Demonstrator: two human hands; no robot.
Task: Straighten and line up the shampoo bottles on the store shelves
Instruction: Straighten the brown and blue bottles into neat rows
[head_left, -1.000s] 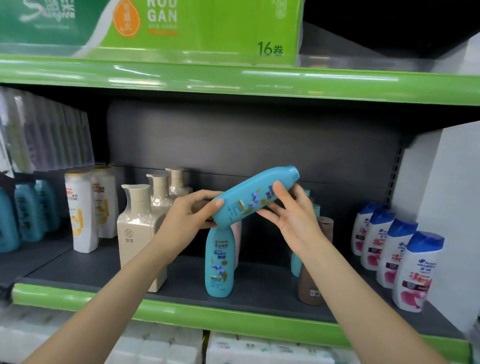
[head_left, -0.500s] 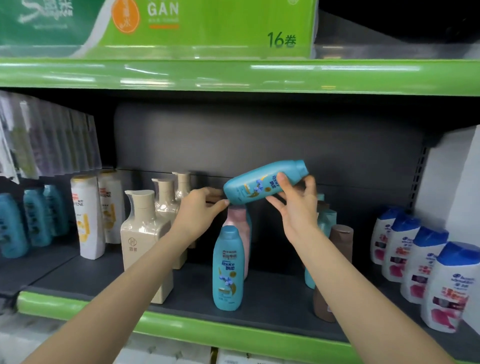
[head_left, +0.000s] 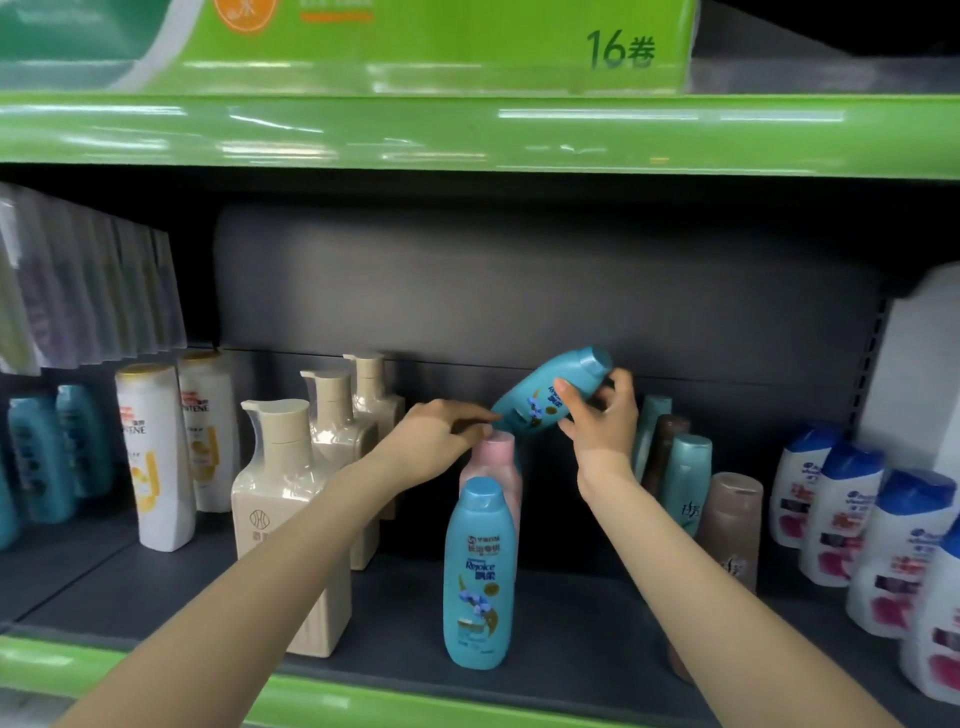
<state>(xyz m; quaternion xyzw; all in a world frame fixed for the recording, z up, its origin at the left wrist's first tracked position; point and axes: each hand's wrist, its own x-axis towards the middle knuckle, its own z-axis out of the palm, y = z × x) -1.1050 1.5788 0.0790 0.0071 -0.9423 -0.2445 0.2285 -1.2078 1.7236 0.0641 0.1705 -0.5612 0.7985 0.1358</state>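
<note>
Right hand (head_left: 602, 423) grips tilted blue bottle (head_left: 550, 395); left hand (head_left: 436, 434) fingertips touch it.

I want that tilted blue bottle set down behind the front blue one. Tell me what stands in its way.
The pink bottle stands right behind the front blue bottle, directly under the tilted blue bottle gripped by the right hand. The left hand hovers at its cap.

A shop: green-edged shelves (head_left: 467, 135) stocked with rows of shampoo bottles (head_left: 826, 512) (several brands).
</note>
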